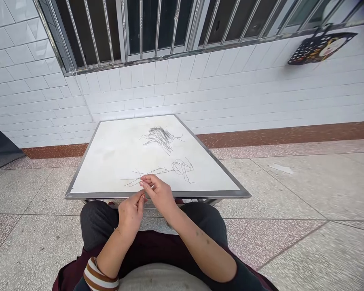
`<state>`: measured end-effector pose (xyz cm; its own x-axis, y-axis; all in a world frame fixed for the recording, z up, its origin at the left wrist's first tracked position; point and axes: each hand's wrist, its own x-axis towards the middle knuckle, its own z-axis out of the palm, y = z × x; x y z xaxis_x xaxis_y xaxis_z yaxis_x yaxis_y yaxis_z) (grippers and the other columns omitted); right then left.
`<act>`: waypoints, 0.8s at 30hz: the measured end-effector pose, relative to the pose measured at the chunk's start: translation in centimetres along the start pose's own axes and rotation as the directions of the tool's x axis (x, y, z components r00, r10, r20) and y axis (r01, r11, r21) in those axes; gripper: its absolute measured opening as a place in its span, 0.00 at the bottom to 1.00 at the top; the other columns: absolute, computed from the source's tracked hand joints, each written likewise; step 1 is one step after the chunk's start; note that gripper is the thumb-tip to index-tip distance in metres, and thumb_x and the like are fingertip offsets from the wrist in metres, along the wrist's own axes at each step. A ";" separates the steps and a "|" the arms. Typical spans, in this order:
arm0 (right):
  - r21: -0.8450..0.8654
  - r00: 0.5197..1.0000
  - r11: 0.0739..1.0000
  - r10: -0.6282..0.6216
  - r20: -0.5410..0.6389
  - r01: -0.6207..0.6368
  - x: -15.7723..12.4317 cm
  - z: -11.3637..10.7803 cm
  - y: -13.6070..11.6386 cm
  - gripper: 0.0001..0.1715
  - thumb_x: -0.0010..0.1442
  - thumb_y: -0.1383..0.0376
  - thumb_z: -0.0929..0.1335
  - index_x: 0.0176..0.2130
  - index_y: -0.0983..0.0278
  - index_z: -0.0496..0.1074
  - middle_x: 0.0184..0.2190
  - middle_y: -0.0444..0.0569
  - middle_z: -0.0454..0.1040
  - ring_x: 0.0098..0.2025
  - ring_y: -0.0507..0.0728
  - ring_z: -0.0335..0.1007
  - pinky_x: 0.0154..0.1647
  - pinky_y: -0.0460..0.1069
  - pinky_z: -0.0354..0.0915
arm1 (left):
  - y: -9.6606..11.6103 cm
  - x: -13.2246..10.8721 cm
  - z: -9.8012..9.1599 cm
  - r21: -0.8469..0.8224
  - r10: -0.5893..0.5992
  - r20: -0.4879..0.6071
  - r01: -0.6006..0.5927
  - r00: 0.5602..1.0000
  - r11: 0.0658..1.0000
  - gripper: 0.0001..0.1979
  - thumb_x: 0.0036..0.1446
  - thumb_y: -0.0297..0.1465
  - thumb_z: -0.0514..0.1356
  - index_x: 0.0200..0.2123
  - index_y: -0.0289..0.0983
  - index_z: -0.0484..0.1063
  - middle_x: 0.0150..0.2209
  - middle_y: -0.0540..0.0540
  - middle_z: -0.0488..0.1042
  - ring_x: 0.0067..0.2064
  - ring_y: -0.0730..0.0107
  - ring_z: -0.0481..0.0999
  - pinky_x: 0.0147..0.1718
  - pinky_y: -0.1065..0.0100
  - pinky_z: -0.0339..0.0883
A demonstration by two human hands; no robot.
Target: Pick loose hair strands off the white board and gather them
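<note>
My left hand (130,212) is closed in a pinch just off the near edge of the white-topped table (109,155). Slightly above and to the right, my right hand (157,193) also pinches thumb against finger, over the table's near rim. A thin dark wire appears to run between the fingertips of both hands; its ends are too fine to make out. Beyond the fingers lie loose wires (159,171), some straight and some in a tangled loop. Farther back is a denser bundle of similar dark wires (159,136), bent in the middle.
The table has a grey metal rim (212,156) and its far side is close to a white tiled wall (170,95). Above are barred windows (157,28). A patterned bag (318,48) hangs at upper right. White scrap (280,168) lies on the floor.
</note>
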<state>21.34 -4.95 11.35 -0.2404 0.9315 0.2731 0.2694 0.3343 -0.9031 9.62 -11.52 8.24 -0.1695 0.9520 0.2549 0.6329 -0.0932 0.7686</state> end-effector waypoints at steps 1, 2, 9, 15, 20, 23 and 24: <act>0.009 1.000 1.000 0.000 0.001 0.000 -0.1 -0.1 0.1 0.09 0.59 0.58 0.65 0.38 0.57 0.72 0.34 0.46 0.77 0.35 0.56 0.72 0.36 0.50 0.66 | 0.2 -0.1 0.1 0.024 0.010 0.004 -0.011 1.000 1.000 0.17 0.63 0.36 0.52 0.51 0.45 0.75 0.37 0.47 0.82 0.38 0.59 0.81 0.36 0.63 0.70; 0.023 1.000 1.000 0.001 0.004 -0.001 -0.3 -0.3 0.1 0.09 0.59 0.59 0.65 0.38 0.58 0.72 0.34 0.46 0.77 0.35 0.56 0.72 0.36 0.50 0.66 | 0.3 -0.2 0.1 0.036 0.020 0.011 -0.020 1.000 0.999 0.17 0.63 0.36 0.52 0.51 0.45 0.75 0.37 0.47 0.82 0.38 0.60 0.81 0.37 0.64 0.70; 0.153 0.998 0.987 0.050 -0.047 -0.042 -0.5 -2.0 0.3 0.13 0.60 0.55 0.65 0.35 0.60 0.71 0.28 0.44 0.74 0.26 0.52 0.66 0.25 0.46 0.63 | 0.8 -1.3 0.9 -0.090 0.013 0.131 -0.002 0.991 0.996 0.18 0.64 0.37 0.49 0.47 0.40 0.77 0.34 0.47 0.81 0.35 0.66 0.80 0.36 0.68 0.71; 0.251 0.980 0.967 0.094 -0.174 -0.048 0.5 -3.8 1.3 0.15 0.58 0.52 0.67 0.33 0.61 0.70 0.27 0.44 0.72 0.23 0.50 0.61 0.21 0.44 0.60 | -0.7 -2.8 2.8 -0.184 -0.013 0.358 0.084 0.934 0.979 0.16 0.61 0.37 0.52 0.42 0.41 0.79 0.30 0.48 0.81 0.31 0.65 0.80 0.35 0.67 0.70; 0.075 0.984 0.997 0.008 -0.180 0.006 0.6 -5.3 1.7 0.14 0.59 0.54 0.66 0.34 0.61 0.72 0.27 0.44 0.73 0.26 0.52 0.66 0.24 0.45 0.60 | -3.9 -1.0 1.5 -0.237 -0.136 0.322 0.219 0.937 0.946 0.17 0.57 0.39 0.57 0.42 0.36 0.78 0.31 0.43 0.81 0.32 0.62 0.80 0.34 0.64 0.71; -0.034 0.985 0.995 -0.096 -0.140 0.093 -0.2 -5.2 1.5 0.11 0.61 0.57 0.65 0.34 0.61 0.72 0.28 0.44 0.74 0.29 0.53 0.68 0.28 0.47 0.62 | -4.0 1.2 -1.8 -0.311 -0.209 0.164 0.252 0.964 0.917 0.25 0.62 0.43 0.51 0.54 0.33 0.70 0.42 0.39 0.79 0.41 0.62 0.79 0.39 0.63 0.71; -0.075 0.984 0.990 -0.132 -0.119 0.123 -0.4 -5.1 1.4 0.10 0.61 0.59 0.64 0.34 0.61 0.72 0.28 0.44 0.74 0.29 0.53 0.68 0.29 0.47 0.62 | -3.6 1.8 -3.1 -0.395 -0.236 0.044 0.234 0.971 0.888 0.25 0.60 0.43 0.53 0.53 0.32 0.70 0.42 0.38 0.79 0.43 0.62 0.78 0.42 0.62 0.70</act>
<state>26.57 -4.17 11.70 -0.1608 0.8898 0.4272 0.3072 0.4564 -0.8350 4.73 -10.38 7.73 -0.2805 0.9590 0.0403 0.2243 0.0246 0.9742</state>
